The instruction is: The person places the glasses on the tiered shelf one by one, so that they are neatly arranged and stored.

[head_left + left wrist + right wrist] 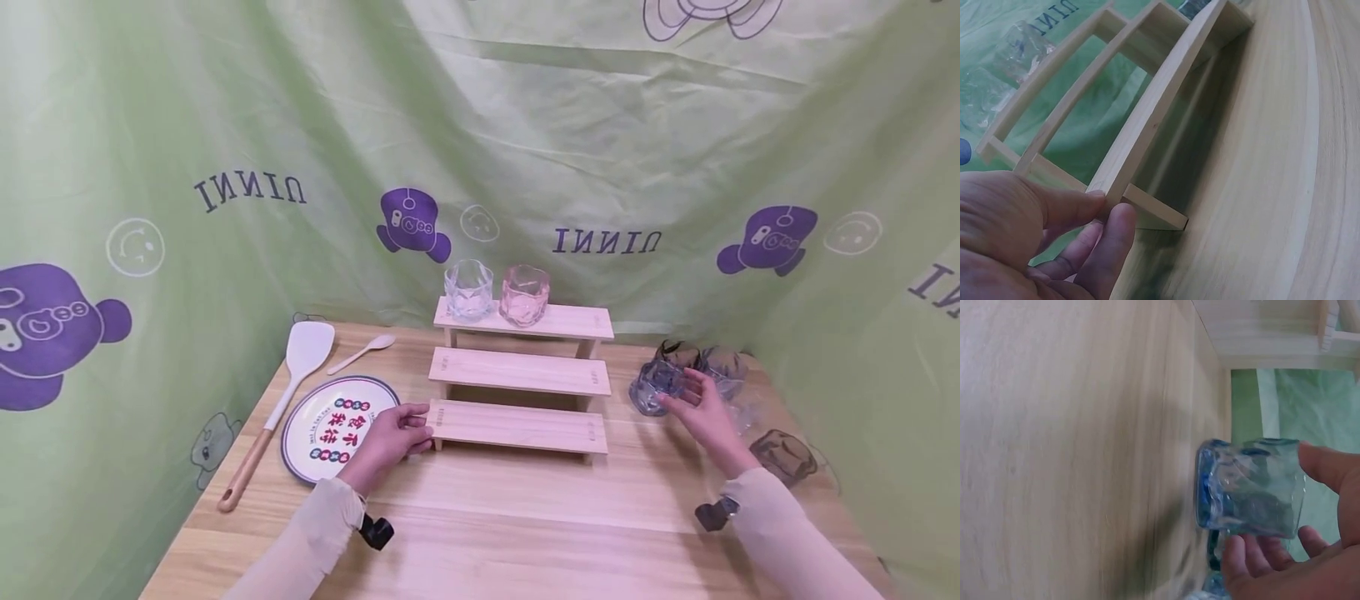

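Observation:
A three-step wooden shelf [517,425] stands mid-table. My left hand [393,437] pinches the left end of its lowest step; in the left wrist view the thumb [1079,206] lies on top and the fingers come from beneath. To the right of the shelf, my right hand [705,417] holds a bluish faceted glass [654,387]. Seen from the right wrist, the thumb is at the rim of this glass [1250,487], with the other fingers along its side. On the top step sit a clear glass [468,292] and a pink glass [525,296].
Behind the right hand stand a dark glass [678,353] and a greyish glass [726,371]. A brown glass [783,457] is near the right forearm. To the left lie a printed plate [307,425], a white spatula [306,350] and a small spoon [363,353]. Green curtain [525,125] surrounds the table.

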The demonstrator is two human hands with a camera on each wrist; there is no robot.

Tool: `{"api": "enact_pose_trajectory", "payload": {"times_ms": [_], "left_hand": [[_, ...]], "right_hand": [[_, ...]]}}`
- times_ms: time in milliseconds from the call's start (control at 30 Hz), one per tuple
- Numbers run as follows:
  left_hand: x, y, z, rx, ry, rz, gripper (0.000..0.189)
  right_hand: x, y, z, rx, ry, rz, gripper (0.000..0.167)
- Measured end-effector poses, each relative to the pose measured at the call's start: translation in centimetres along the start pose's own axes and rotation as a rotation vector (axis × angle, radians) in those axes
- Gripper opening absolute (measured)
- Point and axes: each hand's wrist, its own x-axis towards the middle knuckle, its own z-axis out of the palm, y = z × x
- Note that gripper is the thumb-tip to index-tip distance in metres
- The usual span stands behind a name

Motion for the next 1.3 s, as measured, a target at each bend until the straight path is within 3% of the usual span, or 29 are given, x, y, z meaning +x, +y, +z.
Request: {"api": "enact_pose_trajectory", "payload": {"times_ms": [500, 833, 1100, 1300], "left_hand": [[-0.1, -0.1, -0.1, 0.020, -0.001, -0.012, 0.048], [-0.1, 0.0, 0.1, 0.023, -0.005, -0.003, 0.049], [0.1, -0.3, 0.0, 0.017, -0.004, -0.011, 0.049], [0.0, -0.2, 0.0, 0.014, 0.002, -0.022, 0.049]], "right_hand": [[0.2, 0.0, 1.0, -0.069, -0.007, 0.084, 0.112], [-0.5, 0.2, 1.3, -0.055, -0.031, 0.120, 0.110], [0.1, 0.2, 1.0, -0.067, -0.096, 0.080, 0.118], [0.3, 0.6, 1.4, 0.021, -0.115, 0.062, 0.114]]}}
